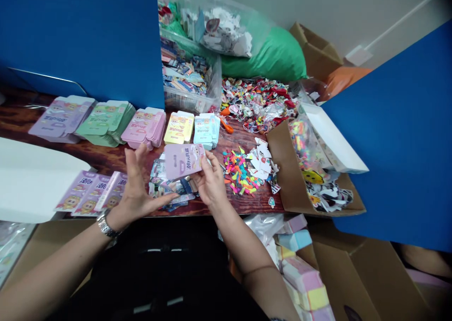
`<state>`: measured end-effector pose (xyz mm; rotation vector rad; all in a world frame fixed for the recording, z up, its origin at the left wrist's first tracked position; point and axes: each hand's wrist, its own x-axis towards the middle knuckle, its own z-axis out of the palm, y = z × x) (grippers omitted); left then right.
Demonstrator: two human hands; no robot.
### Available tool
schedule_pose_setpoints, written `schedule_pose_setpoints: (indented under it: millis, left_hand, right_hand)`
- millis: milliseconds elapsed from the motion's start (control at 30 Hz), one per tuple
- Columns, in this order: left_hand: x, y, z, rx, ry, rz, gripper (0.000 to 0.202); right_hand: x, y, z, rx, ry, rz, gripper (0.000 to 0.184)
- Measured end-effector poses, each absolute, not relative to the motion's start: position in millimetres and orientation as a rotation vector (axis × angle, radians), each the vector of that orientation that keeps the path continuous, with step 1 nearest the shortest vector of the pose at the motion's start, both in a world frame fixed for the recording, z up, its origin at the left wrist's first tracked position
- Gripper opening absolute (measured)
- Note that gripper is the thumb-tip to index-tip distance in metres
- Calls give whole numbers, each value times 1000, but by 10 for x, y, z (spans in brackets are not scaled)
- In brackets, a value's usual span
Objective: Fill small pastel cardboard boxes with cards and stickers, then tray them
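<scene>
My right hand (209, 180) grips a flat purple cardboard box (183, 161) by its right edge, over the middle of the table. My left hand (138, 191) is off the box to its left, with thumb and fingers spread and nothing between them. Under the box lies a loose pile of printed cards (158, 175), partly hidden. Beside my left hand, several purple boxes (83, 189) lie in a row, partly covered by the hand. Behind, stacks of flattened boxes stand in purple (65, 116), green (104, 121), pink (143, 125), yellow (179, 127) and blue (205, 129).
Small colourful balloon-like pieces (240, 170) and white cut-outs (261, 163) lie right of my hands. A cardboard box (282, 170) holds bagged items. A clear bin (212, 95) and mixed trinkets (257, 97) sit behind. Blue panels (81, 38) flank the table. Pastel boxes (300, 269) are piled below.
</scene>
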<state>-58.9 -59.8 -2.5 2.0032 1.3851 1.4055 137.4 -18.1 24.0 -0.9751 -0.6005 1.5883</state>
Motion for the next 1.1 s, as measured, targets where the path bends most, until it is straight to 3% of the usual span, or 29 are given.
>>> schedule_pose_setpoints:
  millis: [133,233,367,533,600,733,867,967,1100]
  left_hand:
    - [-437,-526,-41,1885,1143,1382,126]
    - [-347,-468,52,1994,1140,1283,104]
    - [-370,-466,76,2049,1210,1309,83]
    - [-474,-496,-87,1907,1368,1344,75]
    - [-481,-498,-137,1838,1395,1351,74]
    - [-466,-504,-161,1827,1402,1381,73]
    - [-473,-512,-175,1850,1424,1363,72]
    - [-484,-506,-208,1829,1457,1326,74]
    - [-512,-496,-227,1862,1401,1319,77]
  right_hand:
    - [1204,-296,144,-936,-523,1938,45]
    - [1156,-392,76,-986,-745,1929,43]
    - [1457,-335,58,-1119,-1113,1586,43]
    - [2072,105,41,-1516,-1656,841,34]
    - [2176,300,20,-1691,-1996,720,40]
    - [2115,529,-16,-1889,-2358,664,76]
    - [2054,567,-57,-1902,-2307,707,80]
    - [2118,577,-103,-1830,-2144,750,74]
    - [2254,531,-48,-1667,-1876,948,31]
